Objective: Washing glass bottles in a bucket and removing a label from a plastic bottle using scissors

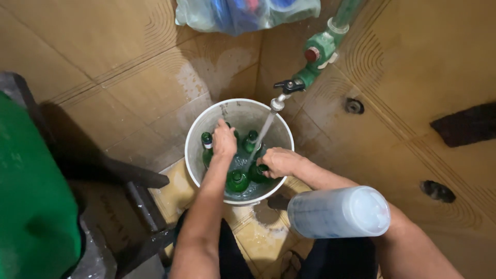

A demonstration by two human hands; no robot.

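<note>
A: What does the white bucket (195, 135) hold?

B: Water, and several green glass bottles (237, 181) standing upright in it; a thin stream runs from the tap (279, 101) down into the middle of the bucket, between the two hands

A: And the hands?

B: The left hand (224, 139) is inside the bucket, fingers curled down over the top of a bottle near the far wall; it looks clamped on it, though the bottle underneath is mostly hidden; the right hand (279, 161) is closed around the neck of another green bottle at the right side, low by the water

A: Anything else nearby?

B: A cloudy plastic container (338, 212) lies on its side across the person's right arm or knee, its contents too blurred to tell; the bucket stands on a wet tiled floor (258, 237) in a corner; a plastic bag (237, 13) hangs on the wall above; a green bin (31, 201) sits at the left
</note>
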